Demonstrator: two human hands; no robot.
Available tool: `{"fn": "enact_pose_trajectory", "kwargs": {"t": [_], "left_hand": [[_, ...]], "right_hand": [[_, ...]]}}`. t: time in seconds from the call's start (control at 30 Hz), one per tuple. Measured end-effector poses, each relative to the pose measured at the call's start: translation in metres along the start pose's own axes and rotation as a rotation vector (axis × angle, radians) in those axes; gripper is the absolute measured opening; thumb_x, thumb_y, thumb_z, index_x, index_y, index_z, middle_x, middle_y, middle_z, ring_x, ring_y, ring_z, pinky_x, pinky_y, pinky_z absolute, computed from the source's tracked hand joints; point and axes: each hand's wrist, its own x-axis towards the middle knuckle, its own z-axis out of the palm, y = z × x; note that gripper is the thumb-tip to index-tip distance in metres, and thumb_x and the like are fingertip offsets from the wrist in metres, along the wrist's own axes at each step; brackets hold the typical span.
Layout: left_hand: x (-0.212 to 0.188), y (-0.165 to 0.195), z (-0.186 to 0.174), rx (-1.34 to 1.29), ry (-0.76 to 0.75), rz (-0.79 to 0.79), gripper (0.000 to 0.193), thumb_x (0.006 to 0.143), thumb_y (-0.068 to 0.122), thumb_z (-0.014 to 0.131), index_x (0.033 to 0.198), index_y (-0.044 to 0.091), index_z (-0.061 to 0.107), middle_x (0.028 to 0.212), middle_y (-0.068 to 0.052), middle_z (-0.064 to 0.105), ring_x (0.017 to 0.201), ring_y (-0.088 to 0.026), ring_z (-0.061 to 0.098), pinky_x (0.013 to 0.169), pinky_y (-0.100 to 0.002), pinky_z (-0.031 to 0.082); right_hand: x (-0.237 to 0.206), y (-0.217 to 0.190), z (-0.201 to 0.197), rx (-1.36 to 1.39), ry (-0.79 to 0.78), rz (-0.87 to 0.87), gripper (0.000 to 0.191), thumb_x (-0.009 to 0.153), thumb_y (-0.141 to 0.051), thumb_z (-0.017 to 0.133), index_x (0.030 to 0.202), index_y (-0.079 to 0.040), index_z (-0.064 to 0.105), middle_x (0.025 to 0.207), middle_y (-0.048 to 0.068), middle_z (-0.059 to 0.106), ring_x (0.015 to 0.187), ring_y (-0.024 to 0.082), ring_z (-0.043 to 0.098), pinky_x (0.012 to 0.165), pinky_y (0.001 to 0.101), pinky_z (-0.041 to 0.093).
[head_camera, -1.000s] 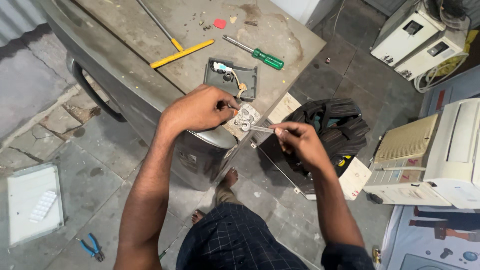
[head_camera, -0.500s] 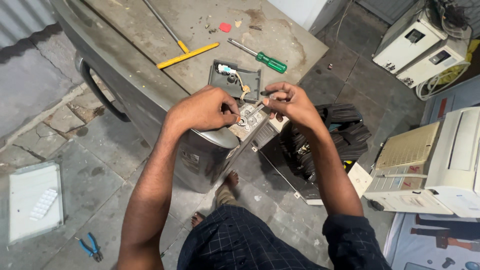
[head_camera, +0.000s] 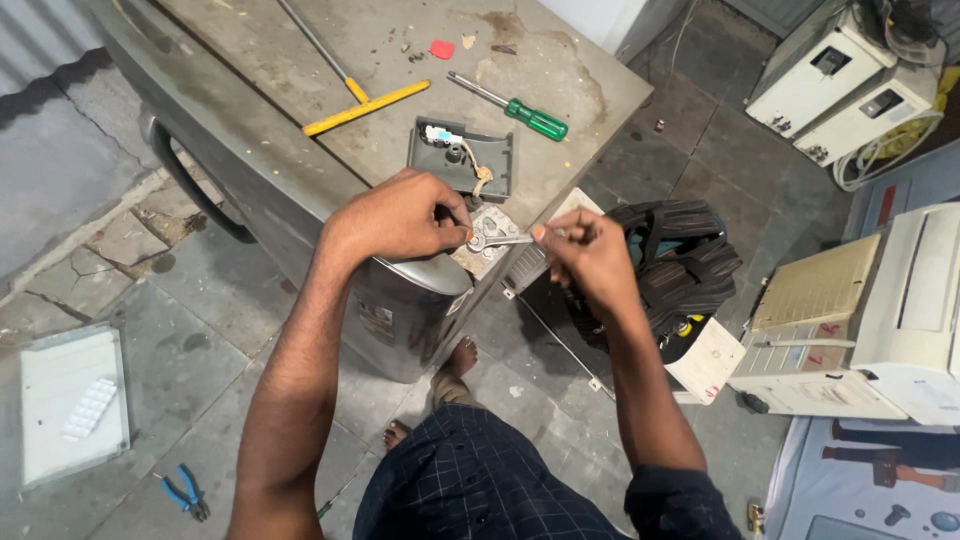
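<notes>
Spanner (head_camera: 497, 239) sits pinched in your right hand (head_camera: 585, 255) fingers; your left hand (head_camera: 400, 215) fingers clamp the small metal part (head_camera: 490, 225) beside it.

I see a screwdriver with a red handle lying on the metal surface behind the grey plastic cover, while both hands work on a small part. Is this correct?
Not quite: in the head view the screwdriver has a green handle, not red. It does lie on the metal surface behind the grey plastic cover, while the left hand and right hand work on a small part.

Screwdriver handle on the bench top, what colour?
Green, on the screwdriver lying on the bench top; head view.
</notes>
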Motion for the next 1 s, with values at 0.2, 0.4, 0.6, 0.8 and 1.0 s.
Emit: {"fn": "enact_pose_trajectory", "kwargs": {"t": [0.2, 0.4, 0.6, 0.8, 1.0], "left_hand": [[0.001, 0.002, 0.001, 0.033, 0.016, -0.024, 0.023, 0.080, 0.023, 0.075, 0.096, 0.006, 0.079, 0.078, -0.013, 0.076, 0.068, -0.024, 0.073, 0.068, -0.036, 0.056], [-0.001, 0.001, 0.002, 0.030, 0.048, 0.065, 0.023, 0.081, 0.023, 0.075, 0.096, 0.006, 0.080, 0.082, -0.013, 0.076, 0.070, -0.024, 0.073, 0.068, -0.038, 0.056], [-0.004, -0.001, 0.002, -0.009, 0.075, 0.013, 0.025, 0.083, 0.020, 0.069, 0.102, 0.009, 0.080, 0.082, -0.014, 0.077, 0.071, -0.024, 0.075, 0.069, -0.037, 0.057], [-0.005, 0.002, 0.000, 0.024, 0.047, 0.014, 0.026, 0.084, 0.026, 0.073, 0.103, 0.010, 0.080, 0.082, -0.015, 0.077, 0.071, -0.026, 0.074, 0.069, -0.039, 0.056], [-0.008, 0.002, 0.000, 0.020, 0.032, 0.050, 0.025, 0.083, 0.026, 0.074, 0.102, 0.012, 0.081, 0.084, -0.015, 0.077, 0.072, -0.027, 0.074, 0.072, -0.038, 0.056]], "right_hand": [[-0.087, 0.024, 0.064, 0.100, 0.116, -0.137, 0.022, 0.092, -0.010, 0.079, 0.085, -0.003, 0.059, 0.070, 0.007, 0.068, 0.057, 0.008, 0.063, 0.049, 0.0232, 0.053], [-0.109, 0.030, 0.089, 0.371, 0.018, -0.161, 0.013, 0.094, -0.001, 0.073, 0.093, 0.002, 0.060, 0.081, 0.014, 0.073, 0.067, 0.015, 0.072, 0.055, 0.0265, 0.059], [-0.065, 0.005, 0.012, 0.250, -0.027, -0.039, 0.033, 0.094, -0.008, 0.069, 0.126, 0.000, 0.062, 0.080, 0.010, 0.072, 0.065, 0.013, 0.069, 0.058, 0.0278, 0.058], [-0.010, 0.009, -0.020, 0.202, -0.176, 0.161, 0.024, 0.100, -0.013, 0.063, 0.114, 0.005, 0.072, 0.073, 0.004, 0.066, 0.059, 0.011, 0.061, 0.056, 0.0257, 0.051], [0.022, 0.015, -0.027, 0.195, -0.273, 0.152, 0.022, 0.100, -0.013, 0.063, 0.110, 0.004, 0.072, 0.069, 0.003, 0.064, 0.056, 0.009, 0.057, 0.050, 0.0240, 0.045]]}}
